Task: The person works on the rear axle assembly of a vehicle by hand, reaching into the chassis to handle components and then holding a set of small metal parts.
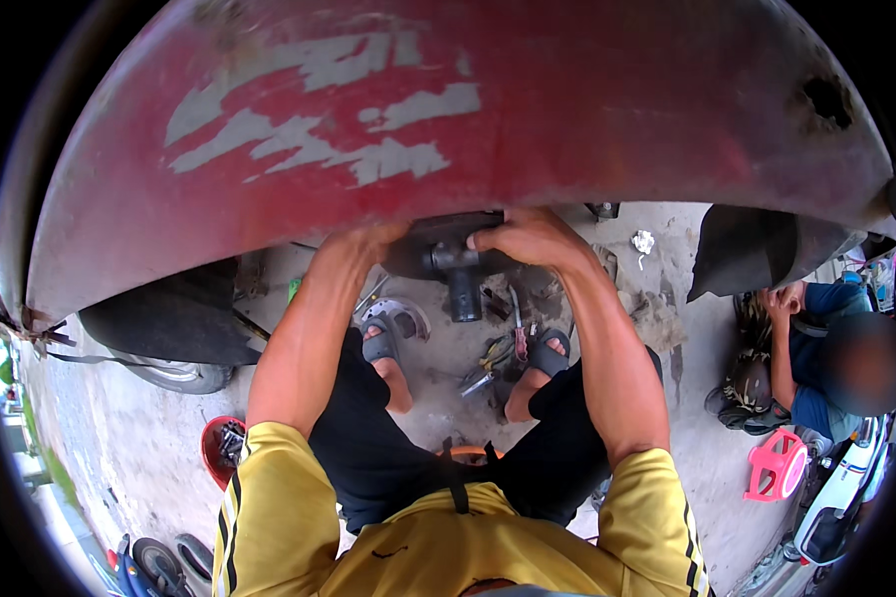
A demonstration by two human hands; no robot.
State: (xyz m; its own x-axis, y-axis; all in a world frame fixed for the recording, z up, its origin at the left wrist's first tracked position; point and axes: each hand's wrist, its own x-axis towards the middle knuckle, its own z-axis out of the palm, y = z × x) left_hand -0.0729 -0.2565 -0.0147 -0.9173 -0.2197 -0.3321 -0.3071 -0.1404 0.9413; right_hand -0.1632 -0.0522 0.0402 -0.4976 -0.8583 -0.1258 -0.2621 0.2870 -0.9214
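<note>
Under the edge of a worn red vehicle fender point(558, 129), both my arms reach to a dark, rounded metal part with a short black cylinder point(464, 298) hanging from its middle. My right hand point(528, 239) grips the part's right side, its thumb lying over the front and its other fingers out of sight behind. At the part's left side is my left hand point(380, 237), closed against the edge, with its fingertips hidden by the fender and the part.
Loose tools, among them a pink-handled one point(520, 340), lie between my sandaled feet. A red bowl of metal pieces point(223, 450) stands at left. A person point(816, 348) sits at right by a pink stool point(775, 466). Black flaps point(757, 249) hang beside the fender.
</note>
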